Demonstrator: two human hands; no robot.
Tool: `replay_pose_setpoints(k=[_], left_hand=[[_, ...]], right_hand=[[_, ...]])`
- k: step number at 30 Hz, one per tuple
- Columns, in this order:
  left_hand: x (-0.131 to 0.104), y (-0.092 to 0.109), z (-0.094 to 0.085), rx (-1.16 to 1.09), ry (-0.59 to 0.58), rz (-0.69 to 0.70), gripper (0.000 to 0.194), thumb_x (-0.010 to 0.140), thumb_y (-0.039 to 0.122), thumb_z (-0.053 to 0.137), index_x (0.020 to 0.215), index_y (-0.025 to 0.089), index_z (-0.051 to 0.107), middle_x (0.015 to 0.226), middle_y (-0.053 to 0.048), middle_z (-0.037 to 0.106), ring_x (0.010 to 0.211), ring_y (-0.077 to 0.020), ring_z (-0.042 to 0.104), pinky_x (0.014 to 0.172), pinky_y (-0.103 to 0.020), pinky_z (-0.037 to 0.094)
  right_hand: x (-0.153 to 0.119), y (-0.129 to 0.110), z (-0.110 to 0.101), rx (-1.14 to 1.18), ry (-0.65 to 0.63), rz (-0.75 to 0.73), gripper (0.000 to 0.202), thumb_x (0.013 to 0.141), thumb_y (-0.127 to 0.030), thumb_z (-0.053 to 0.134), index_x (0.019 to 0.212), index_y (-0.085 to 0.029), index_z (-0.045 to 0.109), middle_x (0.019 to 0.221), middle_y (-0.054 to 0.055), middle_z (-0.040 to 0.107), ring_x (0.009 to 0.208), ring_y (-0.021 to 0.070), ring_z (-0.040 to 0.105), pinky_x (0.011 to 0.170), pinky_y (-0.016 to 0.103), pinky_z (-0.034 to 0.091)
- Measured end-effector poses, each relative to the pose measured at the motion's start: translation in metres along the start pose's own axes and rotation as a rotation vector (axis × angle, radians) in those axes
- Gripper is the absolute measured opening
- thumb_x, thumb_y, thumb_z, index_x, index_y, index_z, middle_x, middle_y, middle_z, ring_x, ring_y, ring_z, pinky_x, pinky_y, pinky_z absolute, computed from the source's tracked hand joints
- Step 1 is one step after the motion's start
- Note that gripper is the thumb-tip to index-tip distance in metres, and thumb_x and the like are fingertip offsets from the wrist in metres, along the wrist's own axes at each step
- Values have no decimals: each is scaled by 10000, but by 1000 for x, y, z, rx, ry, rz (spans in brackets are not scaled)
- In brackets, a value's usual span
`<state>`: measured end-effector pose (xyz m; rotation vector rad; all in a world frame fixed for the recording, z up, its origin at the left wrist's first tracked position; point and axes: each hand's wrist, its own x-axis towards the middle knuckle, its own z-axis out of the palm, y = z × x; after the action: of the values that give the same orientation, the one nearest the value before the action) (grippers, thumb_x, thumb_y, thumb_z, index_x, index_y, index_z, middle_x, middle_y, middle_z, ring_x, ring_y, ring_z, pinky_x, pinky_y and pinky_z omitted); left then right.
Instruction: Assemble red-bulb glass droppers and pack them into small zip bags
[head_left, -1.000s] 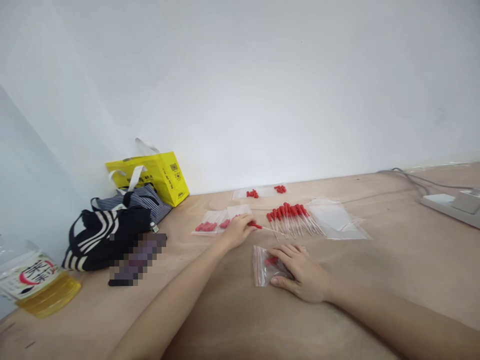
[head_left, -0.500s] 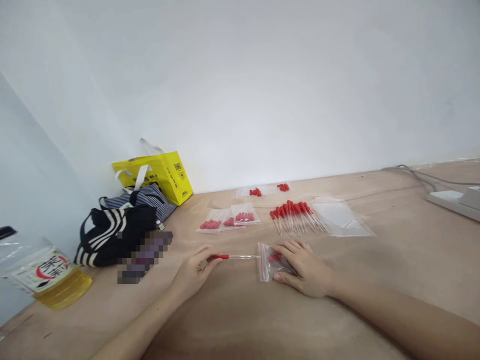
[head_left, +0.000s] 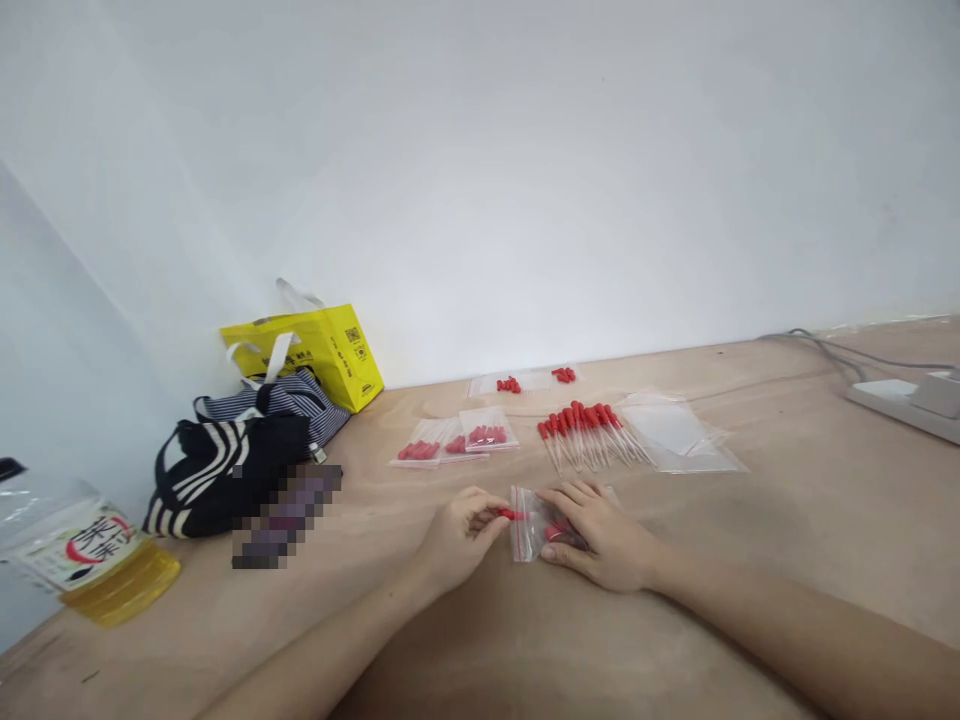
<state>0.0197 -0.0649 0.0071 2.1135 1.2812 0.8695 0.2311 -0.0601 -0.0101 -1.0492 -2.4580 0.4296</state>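
Note:
My left hand (head_left: 466, 535) pinches the red end of a dropper (head_left: 510, 514), whose clear tube lies inside a small zip bag (head_left: 527, 540). My right hand (head_left: 604, 538) lies over that bag, thumb and fingers pressing it to the table; red pieces show through the plastic by the thumb. Behind my right hand, several red-topped droppers (head_left: 589, 425) are fanned out beside a stack of flat clear bags (head_left: 675, 435). Filled bags with red-topped items (head_left: 487, 436) lie behind my left hand.
More bagged red items (head_left: 525, 382) lie near the wall. At left are a yellow bag (head_left: 349, 355), a black bag (head_left: 217, 470), a pixelated dark item (head_left: 289, 515) and an oil bottle (head_left: 112, 560). A white power strip (head_left: 904, 405) with cables sits at right.
My left hand has moved right, pushing the dropper into the bag up to its red end. My right hand has stayed on the bag.

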Motion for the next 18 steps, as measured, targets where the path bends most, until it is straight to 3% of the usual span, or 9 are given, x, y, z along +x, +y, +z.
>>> replay_pose_setpoints(k=[5,10,13,16,18], left_hand=[[11,-2,20,-205,-67,-96,124,696,89,505,801,155,501,714,5,591,638,-99,574,577,-210,481],[18,-10,30,-111,-34,-59,157,663,123,558,727,165,421,583,56,500,491,-63,481,461,-162,398],[29,-13,18,47,-52,12,68,711,139,505,744,159,449,600,45,501,506,-69,483,469,-166,403],[52,-14,-4,319,-276,168,135,714,81,462,806,157,525,672,19,557,565,-84,522,516,-175,427],[73,-15,-14,390,-260,196,164,700,72,479,809,159,567,751,-7,572,632,-106,534,585,-206,441]], right_hand=[[0,0,0,-4,3,-12,507,777,-466,454,1205,-201,391,1093,88,521,1003,238,443,845,389,307],[0,3,-1,-14,-4,-19,515,773,-468,460,1204,-193,392,1098,85,513,1004,233,441,852,385,308],[-2,6,-3,-32,-26,-20,550,768,-485,464,1227,-194,377,1121,88,498,1017,238,435,859,391,306],[-3,6,-5,-37,-42,-22,560,770,-500,455,1241,-209,368,1141,88,488,1024,243,429,859,396,306],[-3,6,-5,-36,-45,-22,548,775,-499,448,1234,-208,378,1150,88,484,1025,243,427,861,398,304]])
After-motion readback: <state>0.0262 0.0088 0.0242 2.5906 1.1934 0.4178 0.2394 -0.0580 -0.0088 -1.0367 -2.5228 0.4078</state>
